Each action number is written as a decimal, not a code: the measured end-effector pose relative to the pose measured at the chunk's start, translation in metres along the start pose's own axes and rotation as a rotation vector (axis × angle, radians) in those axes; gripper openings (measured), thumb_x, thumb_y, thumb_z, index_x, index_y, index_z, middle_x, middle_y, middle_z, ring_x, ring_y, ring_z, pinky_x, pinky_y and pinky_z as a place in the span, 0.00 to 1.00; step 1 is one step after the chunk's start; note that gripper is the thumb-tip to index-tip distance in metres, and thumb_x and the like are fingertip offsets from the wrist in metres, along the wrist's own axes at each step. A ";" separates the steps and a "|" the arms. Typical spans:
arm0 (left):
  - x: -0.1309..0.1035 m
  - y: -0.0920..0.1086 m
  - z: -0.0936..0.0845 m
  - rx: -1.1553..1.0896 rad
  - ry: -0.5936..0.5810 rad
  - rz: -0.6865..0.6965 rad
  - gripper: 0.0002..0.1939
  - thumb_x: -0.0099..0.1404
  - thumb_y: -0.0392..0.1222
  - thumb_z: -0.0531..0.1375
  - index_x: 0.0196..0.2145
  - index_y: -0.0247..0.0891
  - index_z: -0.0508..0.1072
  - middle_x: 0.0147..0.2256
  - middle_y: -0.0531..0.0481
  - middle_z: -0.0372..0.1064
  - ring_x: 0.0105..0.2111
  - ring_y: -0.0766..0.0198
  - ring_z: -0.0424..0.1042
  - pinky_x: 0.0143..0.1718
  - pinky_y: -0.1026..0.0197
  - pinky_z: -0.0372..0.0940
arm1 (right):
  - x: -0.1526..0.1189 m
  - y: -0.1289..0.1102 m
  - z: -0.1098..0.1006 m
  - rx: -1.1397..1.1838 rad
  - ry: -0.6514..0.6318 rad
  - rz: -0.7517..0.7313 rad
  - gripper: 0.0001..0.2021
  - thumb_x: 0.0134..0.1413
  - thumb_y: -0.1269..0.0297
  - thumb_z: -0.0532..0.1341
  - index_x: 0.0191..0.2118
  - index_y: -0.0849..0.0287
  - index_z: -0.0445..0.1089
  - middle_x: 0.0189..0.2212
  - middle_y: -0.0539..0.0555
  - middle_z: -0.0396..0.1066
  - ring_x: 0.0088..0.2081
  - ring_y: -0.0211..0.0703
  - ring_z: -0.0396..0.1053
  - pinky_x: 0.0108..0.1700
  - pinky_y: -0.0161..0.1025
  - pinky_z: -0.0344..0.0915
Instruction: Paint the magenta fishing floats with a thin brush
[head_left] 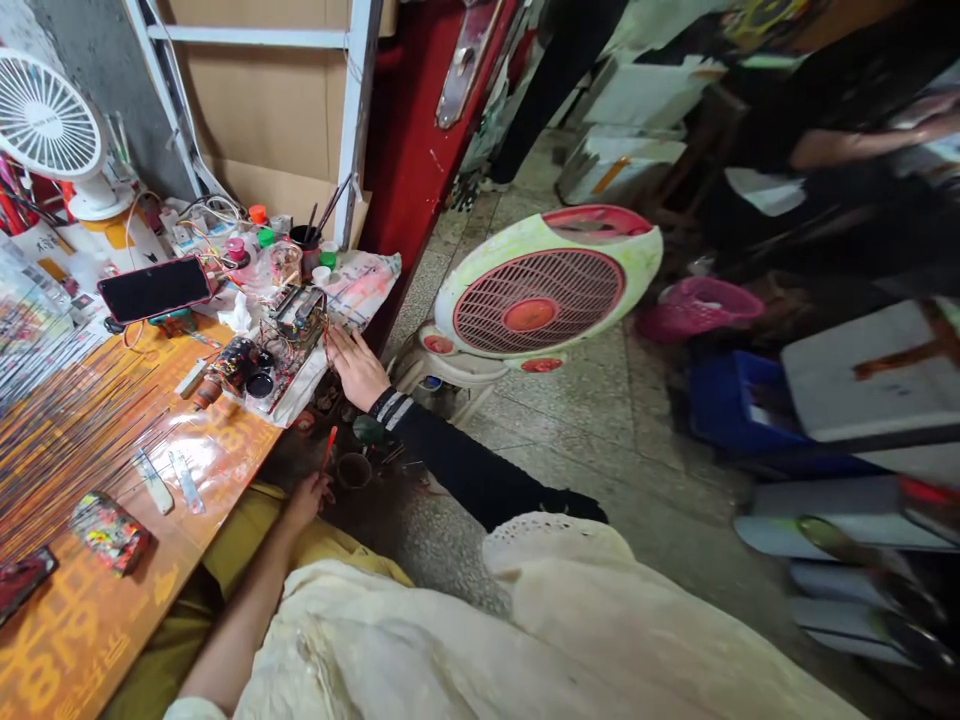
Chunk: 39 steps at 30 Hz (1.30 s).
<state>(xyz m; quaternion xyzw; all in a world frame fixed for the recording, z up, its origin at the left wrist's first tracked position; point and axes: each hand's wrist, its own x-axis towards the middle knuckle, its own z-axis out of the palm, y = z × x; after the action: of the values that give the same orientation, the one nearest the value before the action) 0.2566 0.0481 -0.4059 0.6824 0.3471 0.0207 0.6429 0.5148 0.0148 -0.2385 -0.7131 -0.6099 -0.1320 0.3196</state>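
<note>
My right hand (360, 372), in a dark striped-cuff sleeve, reaches to the edge of the work table (135, 620). Its fingers are stretched out beside a paint-stained device with a dark box and wires (300, 312); whether the fingertips touch it I cannot tell. Lower down, over my lap, my left hand (306, 500) is closed around a thin red stick-like tool (330, 447), its exact kind unclear. Near the device lie a small round black cup (259, 385) and a paint-spattered cylinder (236, 362). Many thin dark rods (82, 430) spread over the table's left side.
A phone (155, 292) leans below a white desk fan (49, 120). Paint pots and a brush cup (306, 250) stand at the back. A red-and-white floor fan (529, 315) stands to the right, before a pink basket (709, 302) and blue bin (739, 405). Another person's arm (862, 148) shows.
</note>
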 end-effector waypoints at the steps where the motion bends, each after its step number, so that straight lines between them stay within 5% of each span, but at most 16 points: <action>1: 0.000 0.001 0.001 0.001 -0.003 0.006 0.27 0.64 0.65 0.57 0.39 0.35 0.73 0.23 0.51 0.72 0.19 0.68 0.61 0.24 0.62 0.53 | 0.000 0.000 -0.003 -0.009 -0.011 -0.010 0.29 0.70 0.71 0.43 0.74 0.63 0.48 0.73 0.60 0.50 0.76 0.49 0.42 0.78 0.62 0.41; 10: -0.008 0.006 -0.003 -0.001 0.011 0.021 0.28 0.63 0.67 0.57 0.37 0.36 0.72 0.23 0.52 0.70 0.19 0.68 0.60 0.24 0.62 0.53 | -0.016 -0.009 -0.025 0.194 -0.077 0.026 0.27 0.68 0.68 0.48 0.70 0.63 0.59 0.72 0.61 0.53 0.75 0.51 0.47 0.77 0.61 0.43; 13: -0.009 0.009 -0.004 0.002 0.008 0.014 0.28 0.63 0.68 0.58 0.35 0.36 0.71 0.22 0.51 0.70 0.17 0.68 0.59 0.23 0.62 0.53 | -0.020 -0.015 -0.034 0.649 -0.001 0.186 0.27 0.68 0.50 0.54 0.66 0.59 0.64 0.66 0.63 0.66 0.70 0.55 0.59 0.72 0.62 0.56; 15: -0.009 0.010 -0.004 0.008 0.007 0.011 0.28 0.63 0.68 0.58 0.35 0.36 0.71 0.21 0.52 0.69 0.17 0.69 0.59 0.23 0.62 0.52 | -0.014 -0.017 -0.036 1.078 0.100 0.330 0.32 0.67 0.37 0.50 0.63 0.57 0.65 0.61 0.64 0.71 0.65 0.55 0.67 0.68 0.62 0.64; 18: -0.011 0.012 -0.003 0.019 0.011 0.020 0.29 0.63 0.68 0.57 0.37 0.36 0.72 0.22 0.52 0.70 0.18 0.69 0.59 0.24 0.63 0.52 | 0.004 -0.015 -0.030 1.536 0.218 0.463 0.41 0.63 0.28 0.41 0.56 0.60 0.69 0.64 0.66 0.68 0.66 0.55 0.66 0.68 0.61 0.63; 21: -0.014 0.017 -0.004 0.024 0.014 0.029 0.30 0.62 0.70 0.56 0.37 0.35 0.72 0.22 0.52 0.70 0.18 0.69 0.59 0.23 0.63 0.52 | 0.018 -0.011 -0.017 1.636 0.278 0.498 0.44 0.62 0.27 0.39 0.54 0.63 0.70 0.65 0.68 0.65 0.68 0.53 0.63 0.71 0.61 0.58; 29: -0.028 0.033 0.000 -0.066 -0.025 0.042 0.26 0.65 0.65 0.58 0.37 0.36 0.71 0.23 0.52 0.71 0.19 0.69 0.59 0.24 0.62 0.51 | -0.015 -0.005 -0.016 1.495 0.192 0.552 0.36 0.66 0.33 0.44 0.54 0.59 0.70 0.60 0.63 0.72 0.64 0.53 0.68 0.67 0.60 0.64; 33: -0.049 0.041 0.005 -0.151 -0.130 0.091 0.28 0.65 0.65 0.58 0.42 0.34 0.72 0.26 0.50 0.74 0.20 0.69 0.60 0.25 0.63 0.53 | -0.025 -0.008 -0.018 0.845 0.218 0.399 0.26 0.70 0.51 0.47 0.67 0.54 0.60 0.65 0.57 0.67 0.69 0.51 0.61 0.71 0.60 0.58; 36: -0.073 0.058 0.006 -0.195 -0.213 0.138 0.32 0.64 0.69 0.58 0.45 0.32 0.72 0.29 0.46 0.77 0.22 0.69 0.61 0.27 0.63 0.56 | -0.021 -0.012 -0.012 0.329 0.046 0.202 0.33 0.62 0.68 0.48 0.72 0.62 0.52 0.73 0.58 0.53 0.75 0.51 0.46 0.77 0.61 0.41; 39: -0.100 0.079 0.004 -0.257 -0.304 0.207 0.32 0.68 0.67 0.57 0.48 0.32 0.72 0.33 0.42 0.78 0.24 0.69 0.63 0.29 0.63 0.58 | -0.024 -0.017 -0.005 0.089 -0.065 0.130 0.38 0.55 0.76 0.46 0.73 0.70 0.47 0.74 0.62 0.49 0.76 0.49 0.42 0.77 0.61 0.38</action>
<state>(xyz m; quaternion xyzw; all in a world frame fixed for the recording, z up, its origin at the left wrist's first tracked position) 0.2179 0.0005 -0.2948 0.6222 0.1691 0.0275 0.7639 0.4947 -0.0062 -0.2435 -0.7401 -0.5777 -0.0607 0.3389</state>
